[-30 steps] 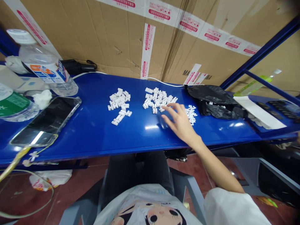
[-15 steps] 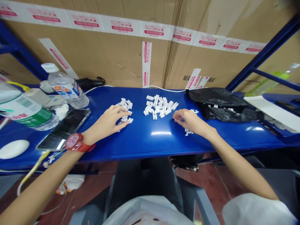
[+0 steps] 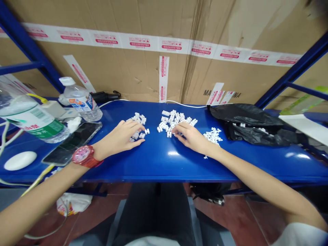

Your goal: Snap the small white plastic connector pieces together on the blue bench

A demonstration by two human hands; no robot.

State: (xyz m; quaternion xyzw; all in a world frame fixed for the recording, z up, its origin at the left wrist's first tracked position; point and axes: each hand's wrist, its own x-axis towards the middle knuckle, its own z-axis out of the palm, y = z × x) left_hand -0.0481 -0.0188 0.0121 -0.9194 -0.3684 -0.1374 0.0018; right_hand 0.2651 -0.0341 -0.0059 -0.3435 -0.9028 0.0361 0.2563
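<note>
Three heaps of small white plastic pieces lie on the blue shelf top: a left heap, a larger middle heap and a small right heap. My left hand, with a red watch on the wrist, lies on the left heap; its fingers are bent over the pieces and the thumb is tucked under. My right hand reaches the near edge of the middle heap with curled fingers pinched together. What either hand holds is too small to see.
A black plastic bag lies at the right. At the left are two water bottles, a phone, a white oval object and cables. Taped cardboard boxes close off the back.
My left hand came into view and settled on the left heap. My right hand went to the small right heap, then moved left to the middle heap. The view tilted up.
</note>
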